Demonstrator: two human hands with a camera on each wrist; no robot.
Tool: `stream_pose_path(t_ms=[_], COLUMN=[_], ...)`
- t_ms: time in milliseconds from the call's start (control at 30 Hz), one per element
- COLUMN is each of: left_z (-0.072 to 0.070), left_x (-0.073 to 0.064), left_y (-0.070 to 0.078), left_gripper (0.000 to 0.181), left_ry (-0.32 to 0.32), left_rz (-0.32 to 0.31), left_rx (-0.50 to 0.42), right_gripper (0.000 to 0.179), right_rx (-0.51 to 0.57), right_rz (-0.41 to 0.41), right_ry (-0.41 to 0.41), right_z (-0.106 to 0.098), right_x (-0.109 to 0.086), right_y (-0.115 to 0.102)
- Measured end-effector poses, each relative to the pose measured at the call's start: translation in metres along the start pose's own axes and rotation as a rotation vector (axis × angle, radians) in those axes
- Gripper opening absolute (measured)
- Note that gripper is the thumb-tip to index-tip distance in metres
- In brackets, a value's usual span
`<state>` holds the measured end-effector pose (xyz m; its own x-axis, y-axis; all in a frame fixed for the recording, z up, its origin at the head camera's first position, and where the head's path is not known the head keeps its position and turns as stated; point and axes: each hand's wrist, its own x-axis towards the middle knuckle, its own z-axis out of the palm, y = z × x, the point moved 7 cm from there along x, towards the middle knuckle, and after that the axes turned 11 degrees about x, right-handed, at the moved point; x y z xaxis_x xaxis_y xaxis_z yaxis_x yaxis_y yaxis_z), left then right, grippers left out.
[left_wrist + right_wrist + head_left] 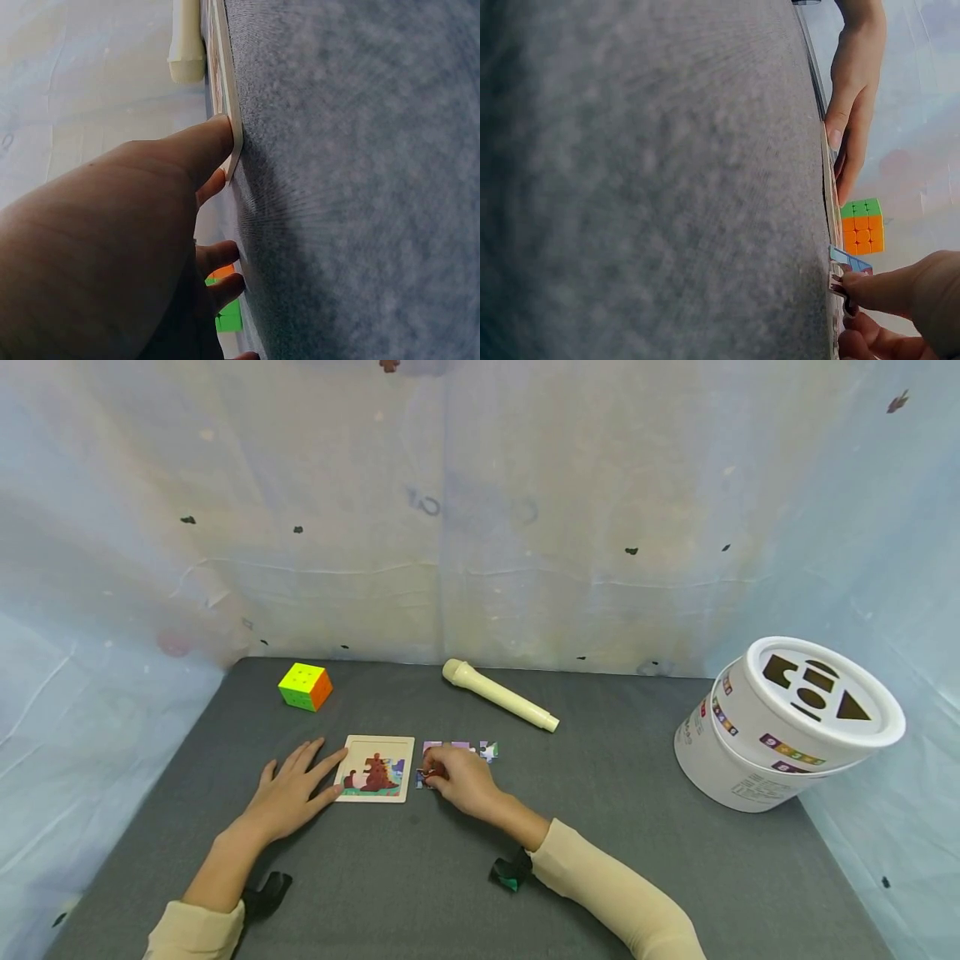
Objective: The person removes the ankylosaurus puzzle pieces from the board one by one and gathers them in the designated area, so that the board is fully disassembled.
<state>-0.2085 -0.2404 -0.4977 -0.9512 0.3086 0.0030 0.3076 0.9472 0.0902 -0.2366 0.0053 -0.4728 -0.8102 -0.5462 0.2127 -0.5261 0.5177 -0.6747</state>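
Observation:
A small square puzzle board with a pale rim lies flat, partly filled with pieces of a dark red dinosaur picture. My left hand lies at its left side, fingers spread; thumb and index finger touch its edge, the thumb seen against the rim in the left wrist view. To the board's right, my right hand pinches a jigsaw piece between thumb and fingers, tilted up in the right wrist view. Loose puzzle pieces lie just beyond that hand, which partly hides them.
A speedcube with yellow, green and orange faces sits at the back left. Behind the board lies a cream microphone-shaped object. A white lidded bucket with shape cutouts stands on the right of the grey tabletop.

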Motion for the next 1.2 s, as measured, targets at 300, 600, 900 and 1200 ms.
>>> stream_pose_path(t_ms=[300, 600, 900, 1200], left_z=[-0.0009, 0.0021, 0.0018, -0.0004], left_x=[-0.0006, 0.0004, 0.0003, -0.0006], left_y=[0.0006, -0.0013, -0.0012, -0.0001], left_gripper=[0.066, 0.066, 0.066, 0.066], left_ry=[0.008, 0.005, 0.004, -0.002], left_rz=[0.007, 0.004, 0.003, 0.001], left_rx=[-0.002, 0.005, 0.006, -0.009], right_gripper=[0.018, 0.019, 0.019, 0.015], right_rx=[-0.062, -0.051, -0.029, 0.032], right_rz=[0.033, 0.027, 0.055, 0.057], right_ry=[-0.012, -0.03, -0.051, -0.059], right_z=[0.0002, 0.001, -0.0005, -0.0022], right_x=[0.0, 0.001, -0.0004, -0.0003], right_y=[0.0001, -0.0012, -0.0007, -0.0011])
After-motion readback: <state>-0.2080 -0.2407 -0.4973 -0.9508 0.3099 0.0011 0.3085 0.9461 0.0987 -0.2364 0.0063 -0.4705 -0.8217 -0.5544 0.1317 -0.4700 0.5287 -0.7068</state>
